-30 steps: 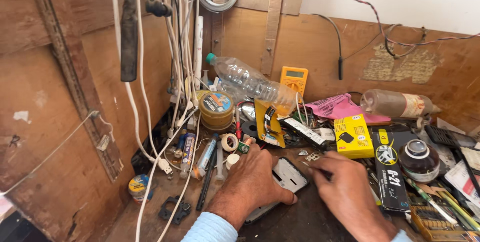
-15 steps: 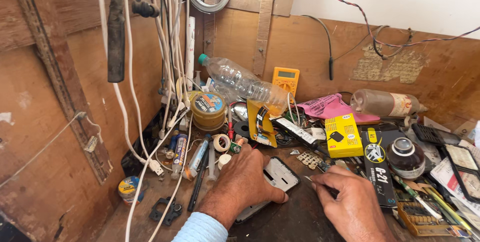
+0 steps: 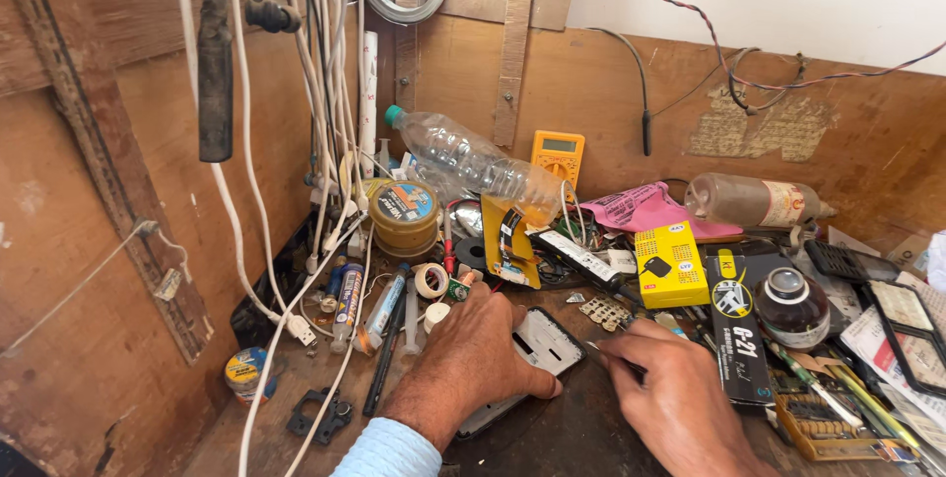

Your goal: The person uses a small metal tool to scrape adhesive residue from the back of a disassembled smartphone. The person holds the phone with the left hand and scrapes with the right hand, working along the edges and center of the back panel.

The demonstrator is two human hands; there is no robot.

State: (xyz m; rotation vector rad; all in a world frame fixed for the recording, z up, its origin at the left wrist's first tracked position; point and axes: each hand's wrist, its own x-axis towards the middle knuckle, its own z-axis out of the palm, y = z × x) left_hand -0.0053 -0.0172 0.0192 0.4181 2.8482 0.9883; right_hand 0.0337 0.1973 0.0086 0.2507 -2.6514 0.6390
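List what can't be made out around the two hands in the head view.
- Phone frame: its lower part lies hidden under the left hand.
- Thin tool: only the tip shows; the right hand covers the rest, so its kind is unclear.
- Right hand: its wrist is cut off by the bottom edge.
- Small parts beyond the tool: too small to identify.

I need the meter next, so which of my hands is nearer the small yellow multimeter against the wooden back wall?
Left. The left hand lies on the phone frame below the yellow multimeter; the right hand sits lower and further right.
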